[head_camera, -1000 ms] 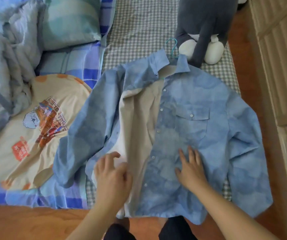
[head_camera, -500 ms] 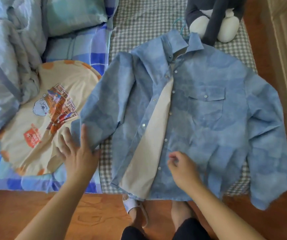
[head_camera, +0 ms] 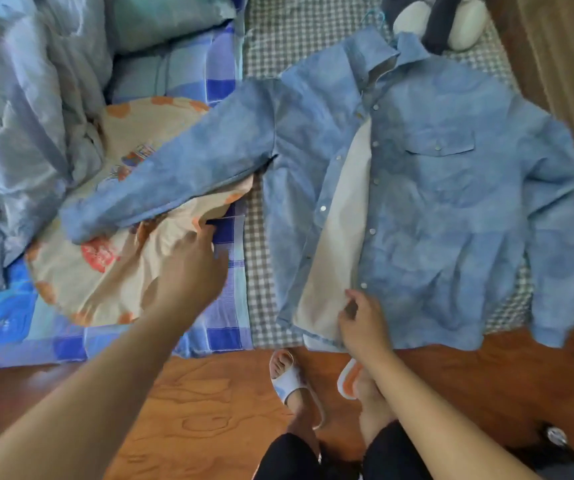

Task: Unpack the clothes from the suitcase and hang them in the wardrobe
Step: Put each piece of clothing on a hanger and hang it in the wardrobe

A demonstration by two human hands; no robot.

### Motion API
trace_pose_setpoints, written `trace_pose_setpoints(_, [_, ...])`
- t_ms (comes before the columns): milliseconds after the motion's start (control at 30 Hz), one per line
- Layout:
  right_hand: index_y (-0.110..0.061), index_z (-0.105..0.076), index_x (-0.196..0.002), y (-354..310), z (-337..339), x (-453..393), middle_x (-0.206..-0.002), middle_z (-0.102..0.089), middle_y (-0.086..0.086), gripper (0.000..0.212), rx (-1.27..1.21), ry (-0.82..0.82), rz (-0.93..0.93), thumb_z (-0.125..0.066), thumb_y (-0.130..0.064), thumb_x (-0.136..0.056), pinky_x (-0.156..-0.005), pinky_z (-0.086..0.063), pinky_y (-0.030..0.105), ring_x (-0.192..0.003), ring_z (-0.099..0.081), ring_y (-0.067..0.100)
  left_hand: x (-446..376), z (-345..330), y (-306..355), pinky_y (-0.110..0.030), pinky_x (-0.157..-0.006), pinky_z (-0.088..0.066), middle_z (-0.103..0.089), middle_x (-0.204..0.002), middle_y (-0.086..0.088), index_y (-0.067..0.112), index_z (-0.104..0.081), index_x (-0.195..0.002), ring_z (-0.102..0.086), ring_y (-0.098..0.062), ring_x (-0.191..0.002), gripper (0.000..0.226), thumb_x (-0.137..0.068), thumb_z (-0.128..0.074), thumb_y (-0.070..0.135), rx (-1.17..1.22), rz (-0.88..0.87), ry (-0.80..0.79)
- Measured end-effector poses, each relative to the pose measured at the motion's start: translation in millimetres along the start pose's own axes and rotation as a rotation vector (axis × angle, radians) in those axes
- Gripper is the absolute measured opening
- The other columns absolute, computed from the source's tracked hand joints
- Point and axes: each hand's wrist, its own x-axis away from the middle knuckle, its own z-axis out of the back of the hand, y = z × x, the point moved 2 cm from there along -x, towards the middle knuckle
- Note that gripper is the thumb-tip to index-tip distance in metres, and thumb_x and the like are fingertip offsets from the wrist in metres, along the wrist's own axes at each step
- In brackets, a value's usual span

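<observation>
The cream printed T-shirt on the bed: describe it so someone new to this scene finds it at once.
Start at the bed and go to its blue plaid side, left of the spread blue shirt. The cream T-shirt lies there, partly under that shirt's outstretched sleeve, with the left hand on it. It alone is cream, with a cartoon print and orange patches.

Head view, single camera: worn on the person's head, angled steeply forward and down from standing height at the bedside. Near range; both forearms enter from the lower edge. Frame covers the grey-checked bed (head_camera: 271, 237) with the spread pale-blue button-up shirt (head_camera: 451, 209) across the upper two thirds, and the orange-brown wooden floor (head_camera: 192, 410) below. Wide-angle lens; edges bow. No second view overlaps it.
</observation>
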Motion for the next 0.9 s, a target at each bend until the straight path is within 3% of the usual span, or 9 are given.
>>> trace_pose_setpoints(100, [-0.014,-0.061,-0.112,31.0,16.4,6.1,-0.116,-0.053,0.008,0.026,0.091,0.150,-0.028,-0.062,-0.008,-0.086,-0.087,-0.042,0.034,-0.107,-0.057,0.030,59.8,-87.2,58.6,-0.038,-0.077,-0.051,-0.065,-0.116,-0.001,0.019,-0.052,-0.127,-0.065,-0.025,-0.100,0.046,-0.093,-0.065,0.047,0.488,0.241,-0.354])
trace_pose_setpoints(267, [-0.017,-0.054,-0.102,56.7,16.6,-3.4,-0.108,-0.050,0.002,0.018,0.188,0.156,0.007,-0.065,-0.018,-0.088,-0.078,-0.047,0.038,-0.098,-0.057,0.028,91.4,-125.4,67.7,-0.038,-0.062,-0.048,-0.060,-0.071,-0.001,0.014,-0.054,-0.081,-0.058,-0.026,-0.070,0.022,-0.092,-0.062,0.031,0.635,0.413,-0.106])
trace_pose_setpoints(400, [-0.013,-0.055,-0.102,36.1,3.3,-19.5,-0.102,-0.054,0.011,0.037,0.262,0.345,0.198,-0.077,-0.030,-0.078,-0.077,-0.047,0.045,-0.098,-0.054,0.035,103.4,-78.4,46.0,-0.034,-0.055,-0.035,-0.054,-0.065,-0.001,0.012,-0.048,-0.080,-0.052,-0.019,-0.065,0.024,-0.095,-0.061,0.025,0.537,0.324,0.117])
trace_pose_setpoints(500, [-0.015,-0.053,-0.110,21.1,-6.9,-42.9,-0.108,-0.054,0.013,0.053,0.345,0.346,0.127,-0.076,-0.046,-0.074,-0.076,-0.048,0.047,-0.103,-0.051,0.035,95.8,-36.7,14.5,-0.037,-0.061,-0.035,-0.058,-0.074,0.004,0.016,-0.055,-0.094,-0.053,-0.018,-0.070,0.007,-0.096,-0.060,0.021,0.436,0.260,0.291])
trace_pose_setpoints(600, [-0.011,-0.050,-0.111,21.4,-8.0,-53.6,-0.111,-0.055,0.017,0.034,0.414,0.312,0.128,-0.067,-0.016,-0.082,-0.079,-0.049,0.047,-0.104,-0.055,0.039,90.0,-11.5,-8.6,-0.040,-0.069,-0.043,-0.062,-0.092,0.000,0.029,-0.065,-0.122,-0.058,-0.031,-0.087,0.026,-0.099,-0.054,0.023,0.212,0.146,0.320])
trace_pose_setpoints(733, [-0.004,-0.060,-0.100,36.4,33.0,-54.2,-0.103,-0.062,0.018,0.021,0.153,0.305,0.076,-0.054,0.000,-0.081,-0.073,-0.038,0.034,-0.097,-0.058,0.039,119.6,-2.2,16.8,-0.048,-0.083,-0.040,-0.053,-0.101,-0.015,0.018,-0.076,-0.118,-0.046,-0.037,-0.097,0.032,-0.088,-0.065,0.013,0.018,-0.232,0.574])
trace_pose_setpoints(767, [-0.004,-0.062,-0.095,41.9,50.0,-50.8,-0.097,-0.063,0.017,0.016,0.083,0.349,0.069,-0.055,-0.001,-0.081,-0.071,-0.033,0.030,-0.094,-0.059,0.038,135.2,-14.2,38.1,-0.047,-0.088,-0.041,-0.055,-0.105,-0.016,0.015,-0.077,-0.116,-0.048,-0.036,-0.101,0.034,-0.084,-0.067,0.011,0.068,-0.411,0.506])
trace_pose_setpoints(833, [-0.004,-0.067,-0.097,53.2,86.6,-35.0,-0.092,-0.064,0.016,0.016,-0.015,0.441,0.062,-0.058,0.000,-0.084,-0.071,-0.030,0.026,-0.089,-0.059,0.035,162.0,-61.9,78.4,-0.040,-0.090,-0.045,-0.060,-0.109,-0.009,0.015,-0.074,-0.117,-0.055,-0.032,-0.102,0.038,-0.080,-0.065,0.013,0.102,-0.695,0.147])
trace_pose_setpoints(900, [-0.009,-0.069,-0.105,59.5,119.5,-8.8,-0.091,-0.066,0.006,0.018,-0.097,0.477,0.045,-0.059,-0.005,-0.091,-0.070,-0.037,0.027,-0.085,-0.062,0.027,175.3,-115.1,108.7,-0.040,-0.095,-0.047,-0.058,-0.117,-0.004,0.023,-0.066,-0.121,-0.058,-0.030,-0.108,0.044,-0.079,-0.051,0.024,-0.038,-0.752,-0.222])
